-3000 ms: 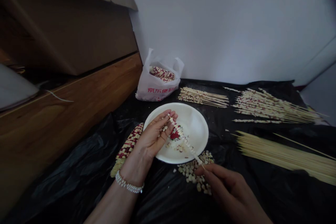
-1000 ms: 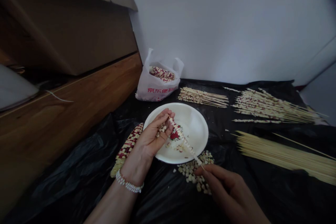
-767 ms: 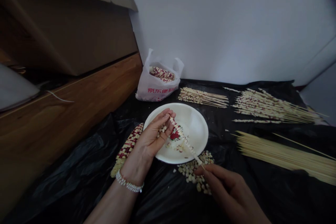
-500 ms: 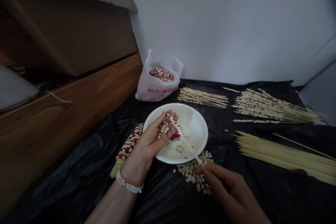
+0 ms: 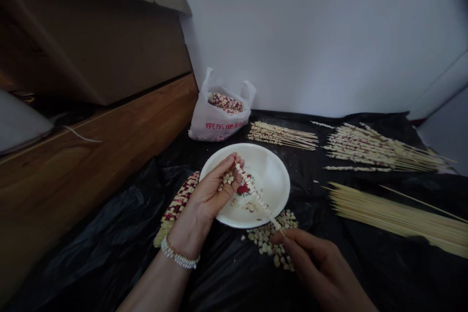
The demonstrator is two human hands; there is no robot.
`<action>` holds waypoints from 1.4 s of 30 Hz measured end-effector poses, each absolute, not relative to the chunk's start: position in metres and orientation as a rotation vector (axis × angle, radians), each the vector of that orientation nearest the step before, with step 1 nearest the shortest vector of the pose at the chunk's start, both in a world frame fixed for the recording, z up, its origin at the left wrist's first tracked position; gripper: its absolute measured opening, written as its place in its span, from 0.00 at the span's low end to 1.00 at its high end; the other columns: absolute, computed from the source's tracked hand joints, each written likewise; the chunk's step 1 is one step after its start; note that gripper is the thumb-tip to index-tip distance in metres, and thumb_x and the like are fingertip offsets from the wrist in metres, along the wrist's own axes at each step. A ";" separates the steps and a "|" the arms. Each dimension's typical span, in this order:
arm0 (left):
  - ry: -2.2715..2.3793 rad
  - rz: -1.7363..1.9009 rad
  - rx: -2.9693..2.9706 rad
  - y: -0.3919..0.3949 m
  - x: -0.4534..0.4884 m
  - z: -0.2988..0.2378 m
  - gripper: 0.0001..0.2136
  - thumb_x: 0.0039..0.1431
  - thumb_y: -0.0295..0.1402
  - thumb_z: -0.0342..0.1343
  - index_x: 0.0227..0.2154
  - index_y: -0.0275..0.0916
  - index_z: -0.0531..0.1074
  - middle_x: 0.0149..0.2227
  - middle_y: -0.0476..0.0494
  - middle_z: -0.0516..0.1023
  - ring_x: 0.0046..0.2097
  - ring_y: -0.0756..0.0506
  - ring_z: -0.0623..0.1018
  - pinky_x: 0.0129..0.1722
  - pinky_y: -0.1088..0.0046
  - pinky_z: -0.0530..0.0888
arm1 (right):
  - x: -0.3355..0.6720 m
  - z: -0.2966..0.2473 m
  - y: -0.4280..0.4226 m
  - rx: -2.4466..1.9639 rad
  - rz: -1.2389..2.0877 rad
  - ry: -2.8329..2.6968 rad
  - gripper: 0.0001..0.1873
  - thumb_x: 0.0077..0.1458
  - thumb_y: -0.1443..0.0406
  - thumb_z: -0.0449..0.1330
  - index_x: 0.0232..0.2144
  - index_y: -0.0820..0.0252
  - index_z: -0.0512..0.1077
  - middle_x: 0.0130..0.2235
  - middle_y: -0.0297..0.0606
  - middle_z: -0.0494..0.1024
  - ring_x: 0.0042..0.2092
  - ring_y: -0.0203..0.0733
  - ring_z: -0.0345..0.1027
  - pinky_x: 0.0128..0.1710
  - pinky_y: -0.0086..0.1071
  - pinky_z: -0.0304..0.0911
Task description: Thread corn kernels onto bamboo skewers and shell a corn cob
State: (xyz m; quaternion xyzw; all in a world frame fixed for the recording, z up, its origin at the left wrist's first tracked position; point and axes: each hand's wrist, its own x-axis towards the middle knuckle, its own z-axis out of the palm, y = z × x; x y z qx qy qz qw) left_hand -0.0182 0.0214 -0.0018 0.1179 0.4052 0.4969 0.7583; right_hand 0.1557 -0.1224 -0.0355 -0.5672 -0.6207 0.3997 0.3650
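My right hand (image 5: 318, 258) pinches the lower end of a thin wooden skewer (image 5: 260, 201) that is strung with pale and dark red corn kernels. The skewer slants up and left across a white enamel bowl (image 5: 276, 165). My left hand (image 5: 215, 187) is cupped over the bowl's left side with loose corn kernels (image 5: 227, 179) in its palm. Its thumb and forefinger close at the skewer's top tip; whether a kernel is pinched there I cannot make out. A few kernels and red printing show on the bowl's bottom.
A partly stripped corn cob (image 5: 179, 204) lies left of the bowl, and a kernel pile (image 5: 272, 241) in front. Behind stands a plastic bag (image 5: 215, 124) of cobs. Strung skewers (image 5: 360, 146), a smaller strung bundle (image 5: 281, 135) and bare skewers (image 5: 387, 212) lie on black plastic (image 5: 120, 234).
The skewer's top tip now meets my left thumb and forefinger, which have closed slightly and shifted. My right hand has barely moved. Everything else stays in place.
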 end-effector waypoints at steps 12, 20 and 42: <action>0.856 1.059 0.254 0.021 -0.019 0.001 0.11 0.54 0.19 0.58 0.40 0.34 0.76 0.31 0.43 0.80 0.31 0.51 0.79 0.32 0.79 0.77 | 0.160 -0.031 -0.122 -1.453 1.106 -1.583 0.17 0.62 0.56 0.50 0.36 0.56 0.77 0.31 0.37 0.79 0.33 0.44 0.72 0.32 0.32 0.64; 0.834 1.044 0.239 0.020 -0.019 0.001 0.08 0.56 0.22 0.57 0.39 0.34 0.76 0.34 0.42 0.81 0.35 0.49 0.80 0.32 0.78 0.77 | 0.157 -0.030 -0.123 -1.478 1.087 -1.599 0.19 0.63 0.56 0.49 0.36 0.58 0.77 0.27 0.38 0.78 0.31 0.44 0.71 0.29 0.32 0.64; 0.800 1.011 0.283 0.021 -0.018 -0.003 0.03 0.54 0.26 0.61 0.32 0.33 0.76 0.33 0.43 0.80 0.32 0.49 0.80 0.31 0.76 0.78 | 0.156 -0.036 -0.124 -1.417 0.882 -1.637 0.17 0.62 0.61 0.51 0.41 0.56 0.80 0.27 0.36 0.82 0.31 0.43 0.77 0.27 0.28 0.69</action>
